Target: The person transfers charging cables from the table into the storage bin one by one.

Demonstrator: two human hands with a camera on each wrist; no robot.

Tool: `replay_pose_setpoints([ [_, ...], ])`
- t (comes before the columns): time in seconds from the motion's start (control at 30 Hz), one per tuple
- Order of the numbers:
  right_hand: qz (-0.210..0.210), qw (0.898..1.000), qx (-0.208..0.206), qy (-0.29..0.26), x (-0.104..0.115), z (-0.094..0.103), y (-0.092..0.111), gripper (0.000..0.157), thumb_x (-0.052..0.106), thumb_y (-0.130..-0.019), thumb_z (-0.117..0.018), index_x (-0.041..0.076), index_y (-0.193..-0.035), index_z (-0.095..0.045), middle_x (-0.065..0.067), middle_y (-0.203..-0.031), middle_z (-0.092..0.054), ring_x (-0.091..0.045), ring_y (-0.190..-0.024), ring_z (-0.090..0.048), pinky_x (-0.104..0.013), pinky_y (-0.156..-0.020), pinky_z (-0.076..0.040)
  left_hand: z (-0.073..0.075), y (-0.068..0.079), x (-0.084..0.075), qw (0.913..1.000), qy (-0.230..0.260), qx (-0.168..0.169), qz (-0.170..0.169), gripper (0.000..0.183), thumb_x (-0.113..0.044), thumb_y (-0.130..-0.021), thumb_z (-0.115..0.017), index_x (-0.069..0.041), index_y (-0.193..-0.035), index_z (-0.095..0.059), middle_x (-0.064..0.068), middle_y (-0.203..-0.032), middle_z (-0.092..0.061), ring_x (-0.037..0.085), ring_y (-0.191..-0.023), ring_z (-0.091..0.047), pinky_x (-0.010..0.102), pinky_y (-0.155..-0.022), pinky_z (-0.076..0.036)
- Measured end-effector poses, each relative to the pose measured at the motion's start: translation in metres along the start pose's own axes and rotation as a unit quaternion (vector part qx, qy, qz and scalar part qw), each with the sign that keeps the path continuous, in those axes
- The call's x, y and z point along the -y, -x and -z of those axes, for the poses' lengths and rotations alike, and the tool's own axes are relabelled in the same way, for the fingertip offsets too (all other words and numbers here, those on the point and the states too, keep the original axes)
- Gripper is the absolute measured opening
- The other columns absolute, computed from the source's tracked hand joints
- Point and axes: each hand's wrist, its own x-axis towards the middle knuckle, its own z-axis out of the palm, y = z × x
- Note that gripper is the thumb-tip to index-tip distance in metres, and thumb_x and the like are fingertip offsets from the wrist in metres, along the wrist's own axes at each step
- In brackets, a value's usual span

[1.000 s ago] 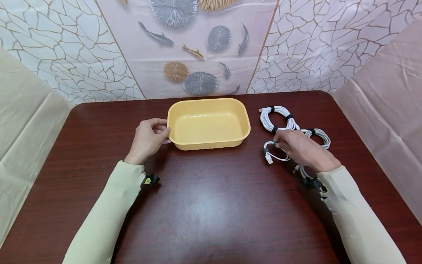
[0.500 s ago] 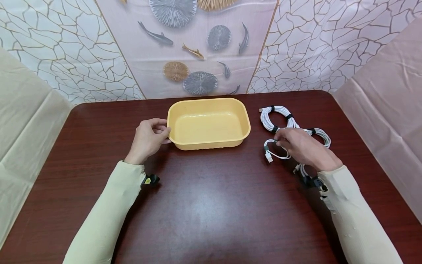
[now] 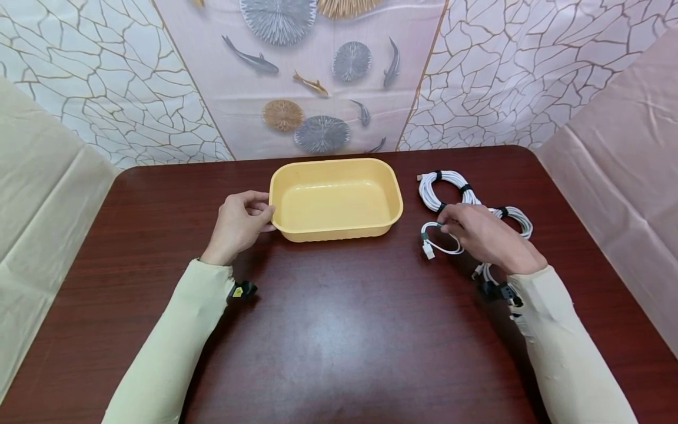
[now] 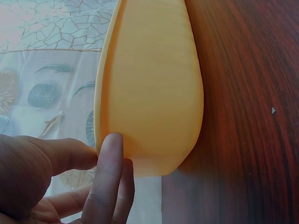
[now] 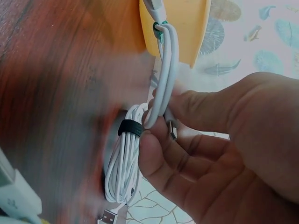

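With my right hand (image 3: 481, 235) I pinch a small white cable (image 5: 171, 65), its loop caught between my thumb and curled fingers. It is to the right of the yellow tub (image 3: 338, 206), apart from it and nearer to me than the biggest coil. A green strap (image 5: 158, 31) binds the loop, and a white plug (image 3: 428, 251) hangs from the side toward the tub; whether that plug touches the table (image 3: 328, 330) I cannot tell. A bare metal tip (image 5: 173, 130) pokes out just beside my fingers. My left hand (image 3: 235, 225) pinches the tub at its left end, thumb at the rim and fingers against the outer wall. The tub sits upright near the far edge of the table, its inside bare. Beyond my right hand lies a large white coil (image 3: 452, 176) with black straps round it, and just to the right of that a smaller coil (image 3: 526, 222), partly behind my knuckles. Under my right wrist shows one more cable (image 3: 486, 271), mostly hidden by the dark device (image 3: 495, 291) strapped there. Pale sleeves (image 3: 164, 347) cover both my arms, and behind the table hangs a cloth (image 3: 296, 59) printed with fish and round shapes.
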Motion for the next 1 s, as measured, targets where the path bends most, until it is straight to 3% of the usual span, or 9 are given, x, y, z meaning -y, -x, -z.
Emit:
replay_pose_setpoints([
  [0.33, 0.007, 1.0, -0.008, -0.002, 0.0011, -0.0011, -0.0012, 0.012, 0.005, -0.1, -0.062, 0.002, -0.108, -0.07, -0.009, -0.099, -0.072, -0.02, -0.082, -0.059, -0.034, -0.071, -0.052, -0.0007, 0.0006, -0.0007, 1.0, -0.008, -0.002, -0.002, 0.036, -0.01, -0.099, -0.063, 0.002, -0.133, -0.062, 0.02, -0.109, -0.065, 0.009, -0.077, -0.07, 0.038, -0.079, -0.068],
  [0.63, 0.015, 1.0, -0.012, -0.007, 0.0023, 0.001, -0.0026, 0.011, 0.006, -0.1, -0.062, 0.002, -0.107, -0.07, -0.006, -0.094, -0.069, -0.018, -0.078, -0.056, -0.029, -0.066, -0.047, -0.0004, 0.0009, 0.0001, 0.9999, -0.012, -0.003, -0.003, 0.036, -0.011, -0.099, -0.062, 0.002, -0.133, -0.062, 0.019, -0.108, -0.065, 0.007, -0.074, -0.07, 0.039, -0.079, -0.068],
  [1.0, -0.019, 1.0, -0.015, -0.014, 0.0034, 0.0044, -0.0008, 0.012, 0.008, -0.1, -0.063, 0.006, -0.109, -0.071, -0.005, -0.094, -0.067, -0.019, -0.079, -0.055, -0.029, -0.066, -0.046, 0.0003, -0.0001, 0.0006, 1.0, -0.001, -0.003, -0.004, 0.036, -0.01, -0.099, -0.063, 0.003, -0.132, -0.063, 0.02, -0.107, -0.064, 0.005, -0.073, -0.069, 0.037, -0.078, -0.068],
])
